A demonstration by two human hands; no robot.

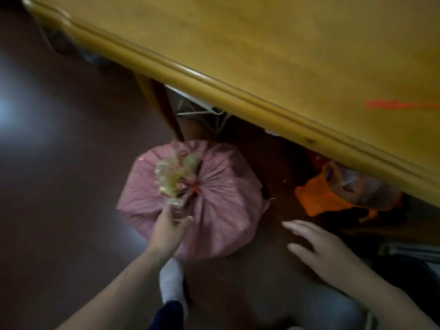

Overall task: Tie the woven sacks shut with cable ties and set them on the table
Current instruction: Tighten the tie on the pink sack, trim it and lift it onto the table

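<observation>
A pink woven sack (221,203) stands on the dark floor beside the table leg, its mouth gathered into a pale frayed bunch (177,177). A red cable tie (195,185) circles the gathered neck. My left hand (170,231) grips the lower end of the bunched mouth. To the right of the sack, my right hand (321,248) hovers above the floor with fingers spread and holds nothing. The yellow wooden table (285,55) fills the upper right, its moulded edge running diagonally above the sack.
A wooden table leg (159,103) stands just behind the sack. Under the table sit a white wire rack (202,110) and orange plastic bags (333,194). A red mark (390,104) lies on the tabletop. My white-socked foot (172,279) is right below the sack.
</observation>
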